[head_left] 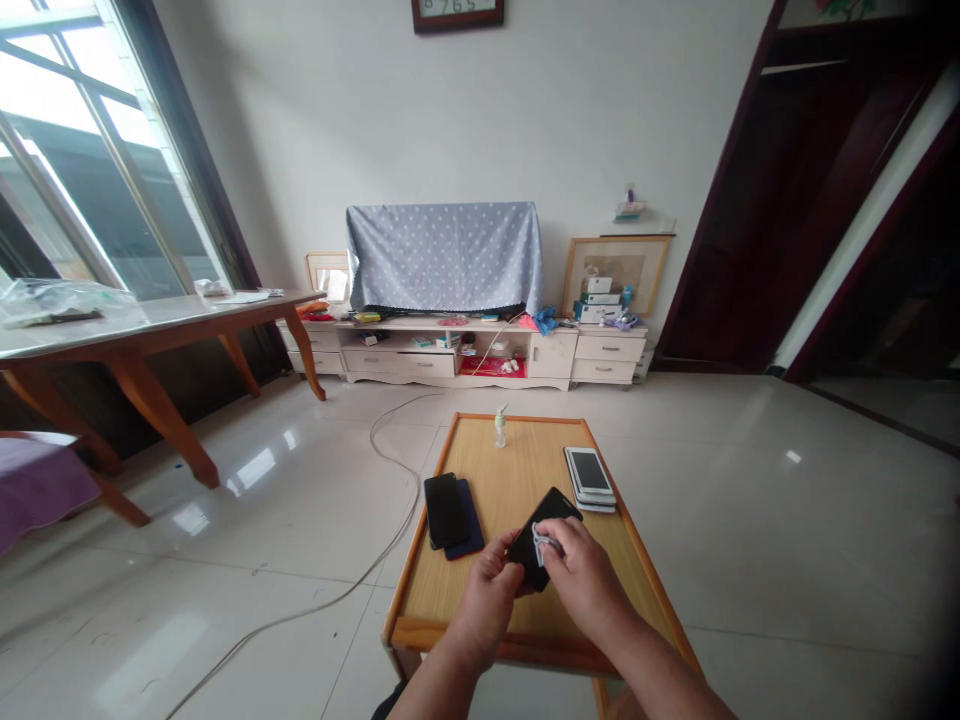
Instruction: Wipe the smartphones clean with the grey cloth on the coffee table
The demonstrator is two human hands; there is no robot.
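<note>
My left hand (491, 585) grips the near end of a black phone (541, 535), fingers closed round its edge, holding it just above the tray table (450, 590). My right hand (581, 570) is pinched shut on a small white wipe (541, 545) and presses it against the phone's face, so both hands meet on the one phone. I judge this to be the cleaning step, in mid-wipe; the phone is tilted, its far corner pointing toward the right stack.

On the table to the left lie two dark phones (450, 512), one black lying on top of a blue one, flat and well apart from my hands. To the right sits a stack of pale phones (590, 478), neatly squared. Whether either group has been wiped I cannot tell; nothing on them shows it. So as far as I can see, one phone is in work and the others lie waiting or done.

At the far end of the table stands a small bottle (500, 427), upright. Beyond, a white cable (390, 455) runs across the tiled floor toward a low cabinet (480, 355) under a draped cloth (444, 255).
</note>
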